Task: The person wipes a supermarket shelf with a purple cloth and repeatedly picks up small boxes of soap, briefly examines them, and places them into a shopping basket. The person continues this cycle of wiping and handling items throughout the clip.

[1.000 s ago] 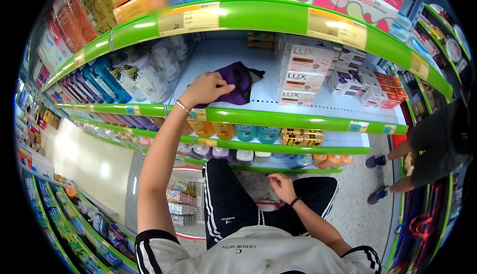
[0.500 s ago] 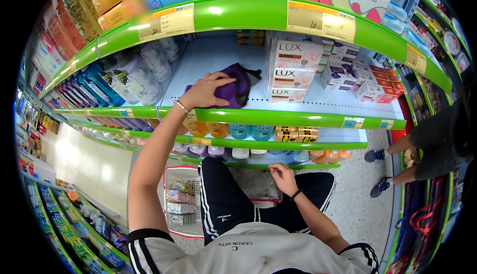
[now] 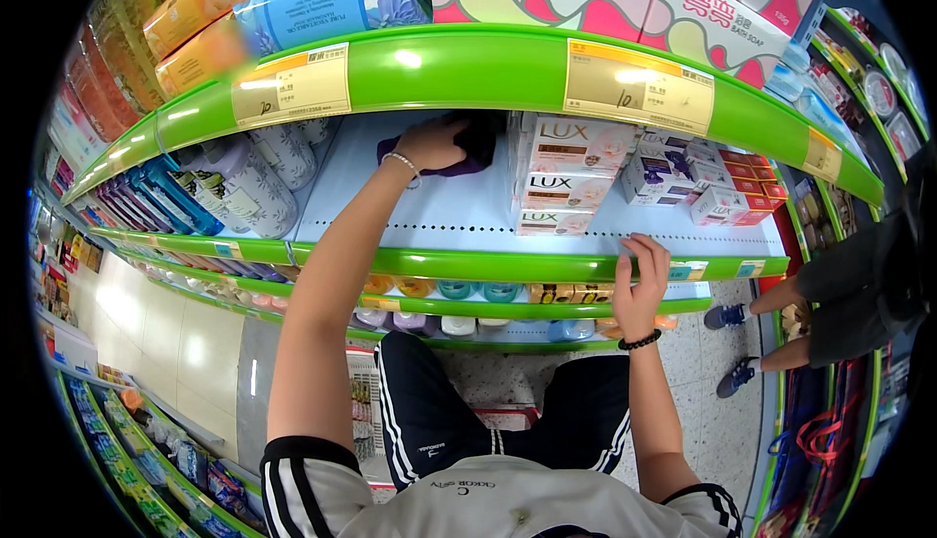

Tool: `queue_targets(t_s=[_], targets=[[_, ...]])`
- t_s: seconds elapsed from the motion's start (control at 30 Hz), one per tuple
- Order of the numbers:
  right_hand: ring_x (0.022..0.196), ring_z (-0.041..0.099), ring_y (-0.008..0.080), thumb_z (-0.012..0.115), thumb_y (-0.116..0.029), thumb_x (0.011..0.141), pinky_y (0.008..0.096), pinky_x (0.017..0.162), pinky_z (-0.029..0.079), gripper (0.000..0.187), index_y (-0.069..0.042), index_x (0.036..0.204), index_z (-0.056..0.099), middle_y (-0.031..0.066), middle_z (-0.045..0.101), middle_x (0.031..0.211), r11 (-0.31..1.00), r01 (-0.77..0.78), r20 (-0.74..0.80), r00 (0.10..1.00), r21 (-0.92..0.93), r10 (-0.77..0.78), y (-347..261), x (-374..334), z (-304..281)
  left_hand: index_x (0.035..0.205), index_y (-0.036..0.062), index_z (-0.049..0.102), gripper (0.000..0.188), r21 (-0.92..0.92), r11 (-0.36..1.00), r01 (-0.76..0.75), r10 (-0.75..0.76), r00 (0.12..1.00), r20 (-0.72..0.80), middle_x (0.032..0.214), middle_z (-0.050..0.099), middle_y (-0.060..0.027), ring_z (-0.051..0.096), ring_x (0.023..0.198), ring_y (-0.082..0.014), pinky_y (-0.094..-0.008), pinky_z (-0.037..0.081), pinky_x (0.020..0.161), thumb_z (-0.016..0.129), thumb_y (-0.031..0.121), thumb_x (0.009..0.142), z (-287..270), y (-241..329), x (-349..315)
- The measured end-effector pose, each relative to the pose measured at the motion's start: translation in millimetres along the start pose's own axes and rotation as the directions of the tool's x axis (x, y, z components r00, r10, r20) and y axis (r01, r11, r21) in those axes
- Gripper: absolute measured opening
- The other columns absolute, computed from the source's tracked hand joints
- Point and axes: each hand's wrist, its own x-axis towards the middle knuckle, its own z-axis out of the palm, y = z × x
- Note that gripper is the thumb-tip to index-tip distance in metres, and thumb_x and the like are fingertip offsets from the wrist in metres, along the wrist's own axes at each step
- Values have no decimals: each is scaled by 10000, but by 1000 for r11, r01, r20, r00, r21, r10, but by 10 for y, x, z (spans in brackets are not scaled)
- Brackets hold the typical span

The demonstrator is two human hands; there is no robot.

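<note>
My left hand (image 3: 434,146) reaches deep onto the light blue shelf (image 3: 390,221), pressing a bunched purple and black cloth (image 3: 472,167) against its surface. Its fingertips are partly lost in the dark folds. Just right of the cloth stands a stack of pale pink soap boxes (image 3: 558,192). At the shelf's green front edge (image 3: 488,266) is my right hand (image 3: 639,289), holding nothing, its fingers stretched out and apart near the strip. Whether the fingertips touch the edge I cannot tell.
White pump bottles (image 3: 256,192) line the shelf's left part; purple-and-white boxes (image 3: 656,175) and red boxes (image 3: 747,187) stand at right. A green upper shelf edge (image 3: 429,75) overhangs. Below me sits a basket (image 3: 363,382) with packages. Another person's legs (image 3: 781,318) are at right.
My left hand has pushed the cloth farther back on the shelf. My right hand has risen from my lap to the shelf's front edge, its fingers opening out. The view has shifted closer.
</note>
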Motion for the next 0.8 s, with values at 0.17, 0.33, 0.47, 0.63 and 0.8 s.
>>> queue_targets(t_s=[0.17,0.33,0.47,0.63,0.8], targets=[[876,529,266,563,-76,787,373,787,373,164,-61,936,630,81,587,974,994,10,-13,1000,-107,-11,94,56,148,1192,104,583,524,164,981,-104,135,972,-194,1215,565,-163,519,1127,-324,-391,403,974,577,218,680,15,50,208],[829,518,244,546,-65,753,362,741,350,181,-90,907,638,50,586,922,978,38,-37,998,-206,-46,113,44,235,1167,102,603,514,141,987,-78,123,929,-349,1202,571,-159,512,1135,-322,-387,402,977,592,208,664,173,54,267],[824,516,244,529,-65,741,361,736,350,188,-96,887,642,41,589,907,971,41,-50,997,-235,-54,128,41,255,1238,122,554,577,171,984,-57,81,988,-135,1229,555,-165,483,1175,-316,-413,397,982,600,247,676,-7,179,237],[820,514,247,515,-78,745,366,737,355,175,-100,867,639,40,592,906,966,46,-51,997,-254,-61,171,26,255,1308,218,505,653,231,973,25,-2,995,-99,1362,438,-129,419,1229,-359,-537,362,990,591,273,663,109,263,-134],[819,509,252,508,-97,753,374,744,362,149,-100,842,628,39,582,888,966,56,-68,995,-252,-75,174,4,272,1282,243,541,658,98,992,-75,65,993,93,1314,458,-94,422,1203,-352,-506,371,989,645,331,639,-99,387,-715]])
